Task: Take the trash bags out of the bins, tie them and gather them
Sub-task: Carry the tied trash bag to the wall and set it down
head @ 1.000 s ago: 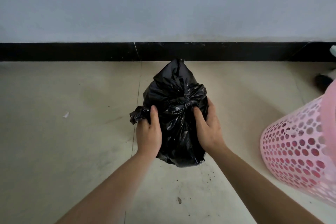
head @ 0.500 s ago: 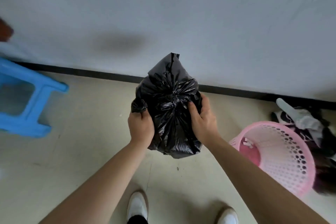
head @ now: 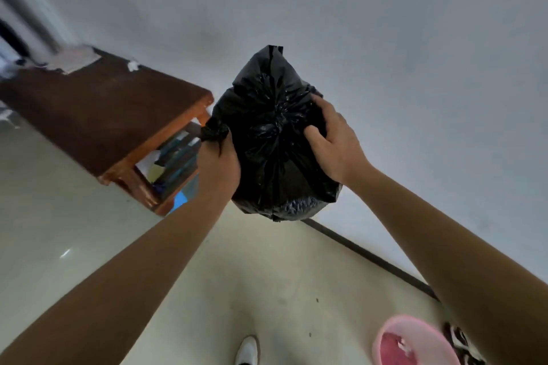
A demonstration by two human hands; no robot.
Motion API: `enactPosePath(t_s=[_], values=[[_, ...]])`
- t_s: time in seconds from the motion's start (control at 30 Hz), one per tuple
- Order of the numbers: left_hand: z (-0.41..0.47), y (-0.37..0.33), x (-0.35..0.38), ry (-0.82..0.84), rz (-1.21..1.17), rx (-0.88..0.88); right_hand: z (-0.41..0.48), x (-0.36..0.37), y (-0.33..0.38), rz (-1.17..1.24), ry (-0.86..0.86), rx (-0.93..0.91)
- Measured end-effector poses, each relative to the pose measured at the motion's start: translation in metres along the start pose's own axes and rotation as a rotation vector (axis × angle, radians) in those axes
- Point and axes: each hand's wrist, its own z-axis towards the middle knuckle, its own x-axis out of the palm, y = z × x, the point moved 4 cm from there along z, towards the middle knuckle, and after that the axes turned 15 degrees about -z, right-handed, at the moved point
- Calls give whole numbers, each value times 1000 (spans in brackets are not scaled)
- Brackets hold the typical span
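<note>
A full black trash bag [head: 267, 157] with a knot at its top hangs in the air in front of the white wall. My left hand [head: 218, 164] grips its left side, and a twisted tail of plastic sticks out above that fist. On the right side my right hand [head: 332, 141] holds the bag, with the fingers curled into the plastic near the knot. The pink perforated bin [head: 415, 341] stands on the floor at the bottom right, without a bag in it.
A dark wooden table [head: 103, 115] stands at the left against the wall, with books on a shelf under it and papers on top. My white shoe [head: 247, 350] shows on the pale tiled floor. Dark cloth [head: 458, 341] lies beside the bin.
Both hands have lifted the bag from the floor to chest height. The view has swung to the left, so the wooden table came into sight and the pink bin dropped to the bottom right.
</note>
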Motion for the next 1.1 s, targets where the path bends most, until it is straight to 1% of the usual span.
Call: enactPosePath(t_s=[0.1,0.27,0.43,0.63,0.73,0.9,0.97,1.1], values=[[4,-25,-78,-138,-9,-54,7,15,78,23,77,-176],[9,-57,-228,-441,-7,-17,8,87,222,77,213,-422],[24,-81,-400,-621,91,7,-6,189,379,160,312,-562],[29,-108,-620,-861,267,48,-59,312,583,343,478,-715],[30,-117,-707,-973,303,51,-84,358,662,415,536,-766],[42,-109,-827,-1088,327,49,-109,446,769,474,623,-838],[54,-97,-873,-1130,334,47,-112,491,810,490,649,-849],[94,-77,-967,-1155,368,58,-108,576,889,520,720,-866]])
